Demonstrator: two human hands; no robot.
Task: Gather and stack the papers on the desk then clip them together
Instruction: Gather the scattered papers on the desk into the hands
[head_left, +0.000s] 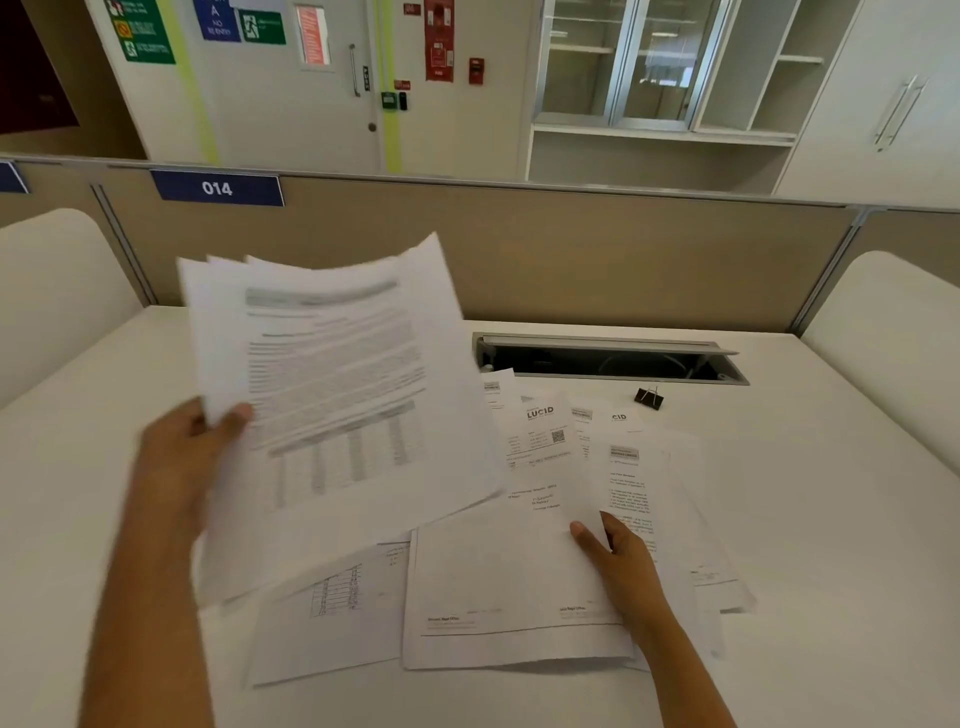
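The white desk (831, 519) fills the lower view, closed at the back by a beige partition (571, 260) that carries a blue label reading 014 (217, 188)

Lifted above the desk's left half is the gathered sheaf of papers (337, 374). It holds several white sheets, fanned and out of line at their top corners. The front page is printed with a grey header bar, dense lines of text and a table lower down, all blurred. The sheaf tilts with its top towards the partition, and its lower edge hangs over the sheets below.

The loose papers (519, 587) lie flat on the middle of the desk, overlapping at odd angles. The nearest is a mostly blank sheet with small footer print. To its left is one with a small grid table. Behind these are pages headed LUCID, one with a square code, and a page of text at the right.

The left hand (187, 457) is clamped on the sheaf's lower left corner, thumb across the front and fingers behind it. The right hand (623, 561) rests on the loose papers at the right edge of the nearest sheet, with thumb and a finger spread on top. Whether it pinches a sheet cannot be told.

An open cable hatch (608, 358) is set into the desk by the partition. A black binder clip (649, 398) lies just in front of the hatch, beyond the far edge of the loose papers
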